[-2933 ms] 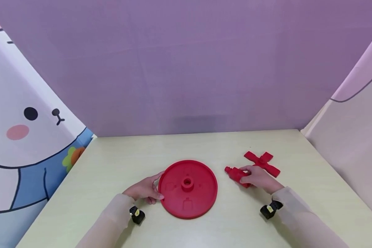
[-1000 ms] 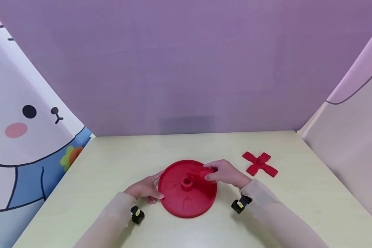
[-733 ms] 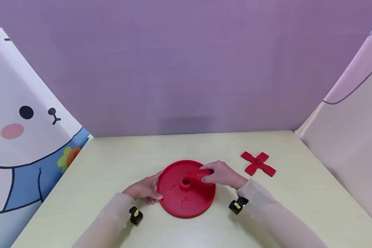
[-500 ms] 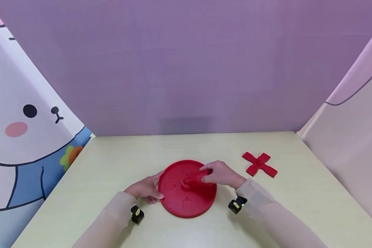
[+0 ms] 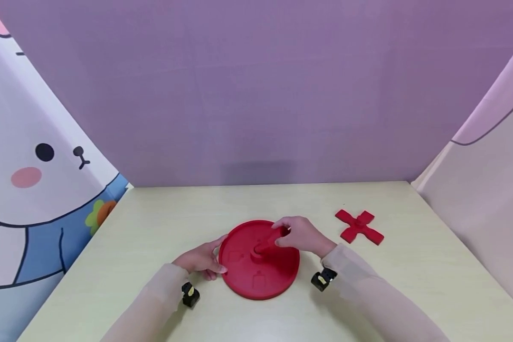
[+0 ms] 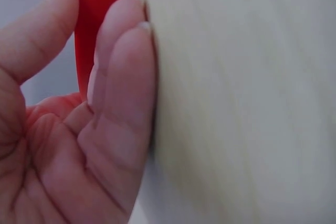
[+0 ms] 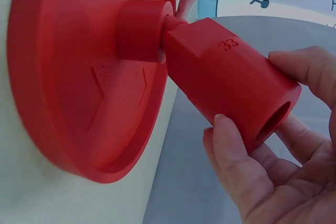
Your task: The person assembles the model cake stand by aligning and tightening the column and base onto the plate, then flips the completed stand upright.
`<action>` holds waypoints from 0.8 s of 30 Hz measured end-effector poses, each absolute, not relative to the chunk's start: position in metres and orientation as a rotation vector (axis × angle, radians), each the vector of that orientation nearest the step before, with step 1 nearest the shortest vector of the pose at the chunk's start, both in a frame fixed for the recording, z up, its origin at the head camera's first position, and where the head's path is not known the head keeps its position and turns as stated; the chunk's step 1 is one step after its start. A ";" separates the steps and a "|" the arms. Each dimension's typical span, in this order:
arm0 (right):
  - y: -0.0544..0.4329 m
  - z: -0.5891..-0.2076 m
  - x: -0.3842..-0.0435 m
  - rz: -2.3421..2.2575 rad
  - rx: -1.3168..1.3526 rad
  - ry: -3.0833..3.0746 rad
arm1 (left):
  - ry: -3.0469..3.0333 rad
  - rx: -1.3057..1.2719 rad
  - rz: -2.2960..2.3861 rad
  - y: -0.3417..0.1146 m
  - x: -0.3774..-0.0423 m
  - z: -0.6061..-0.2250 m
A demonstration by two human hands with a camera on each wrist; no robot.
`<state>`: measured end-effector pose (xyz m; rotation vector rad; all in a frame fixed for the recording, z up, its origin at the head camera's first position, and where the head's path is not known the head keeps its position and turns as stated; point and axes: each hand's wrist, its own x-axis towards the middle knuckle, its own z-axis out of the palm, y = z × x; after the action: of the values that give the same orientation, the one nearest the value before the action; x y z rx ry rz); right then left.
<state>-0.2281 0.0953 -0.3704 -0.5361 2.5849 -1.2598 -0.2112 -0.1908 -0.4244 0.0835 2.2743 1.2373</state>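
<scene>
A red round plate with a raised hub at its centre lies on the table. My left hand holds the plate's left edge, with the thumb against the red rim in the left wrist view. My right hand pinches a red socket-like connector marked 33, fingers and thumb round its wide, hollow end. This connector is tilted, with its narrow tip at the hub's mouth. How far the tip sits inside is hard to tell.
A red cross-shaped piece with four arms lies on the pale table, to the right of the plate. A purple cloth wall stands behind, and printed cartoon curtains hang at the sides.
My right hand has carried the connector left from beside the cross-shaped piece to the hub, and over the last half second has raised its wide end slightly. My left hand stays on the plate's edge.
</scene>
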 end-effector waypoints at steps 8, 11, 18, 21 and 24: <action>0.081 -0.362 -0.228 -1.309 -0.466 2.598 | 2.266 0.081 1.235 -0.192 -0.212 -0.424; 0.077 -0.360 -0.228 -1.325 -0.464 2.593 | 2.263 0.091 1.240 -0.192 -0.212 -0.424; 0.070 -0.357 -0.229 -1.311 -0.486 2.603 | 2.251 0.114 1.249 -0.192 -0.213 -0.424; 0.067 -0.358 -0.229 -1.307 -0.525 2.608 | 2.252 0.115 1.247 -0.192 -0.213 -0.424; 0.064 -0.358 -0.229 -1.298 -0.546 2.612 | 2.250 0.114 1.249 -0.193 -0.212 -0.425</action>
<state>-0.2291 0.0641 -0.3580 -0.5460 2.6116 -1.2977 -0.2122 -0.1926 -0.4246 0.1138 2.2495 1.2494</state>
